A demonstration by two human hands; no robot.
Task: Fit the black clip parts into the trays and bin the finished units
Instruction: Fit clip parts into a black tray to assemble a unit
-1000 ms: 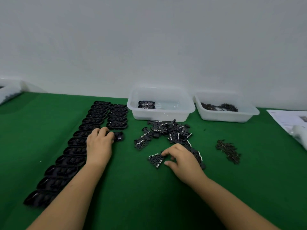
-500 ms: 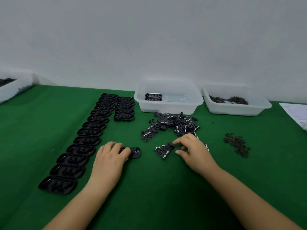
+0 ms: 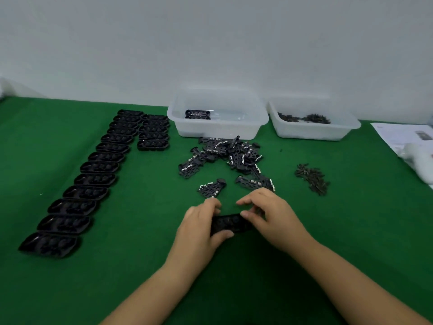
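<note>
Head view, single frame. Black tray (image 3: 230, 223) sits low on the green counter (image 3: 140, 289), just below centre, held between both of my hands. My left hand (image 3: 201, 227) grips its 9 o'clock end, fingers curled over the far edge and thumb pressed on the near edge. My right hand (image 3: 269, 213) is at its 3 o'clock end, thumb on the top face, fingers arched above it; whether those fingers pinch a clip part I cannot tell, the area is dark and partly hidden.

At 12 o'clock from the tray, close by, one loose clip part (image 3: 212, 188) lies alone on the cloth. Beyond it, further toward 12 o'clock, is the heap of clip parts (image 3: 232, 153), black with pale metal tabs, spread loosely and touching the foot of the clear bin (image 3: 218, 130). That bin holds what look like two finished units (image 3: 198, 114) near its left wall.

At 1 o'clock a second clear bin (image 3: 314, 131) contains small dark pieces, too small to identify. A little pile of similar small pieces (image 3: 311, 179) lies on the counter at 2 o'clock, well apart from my hands.

From 8 to 11 o'clock, empty trays (image 3: 93, 179) run in a long diagonal row, with a short second row (image 3: 153, 132) beside its far end.

At the 3 o'clock edge: printed paper (image 3: 398, 134) with a white object (image 3: 419, 158) on it.
</note>
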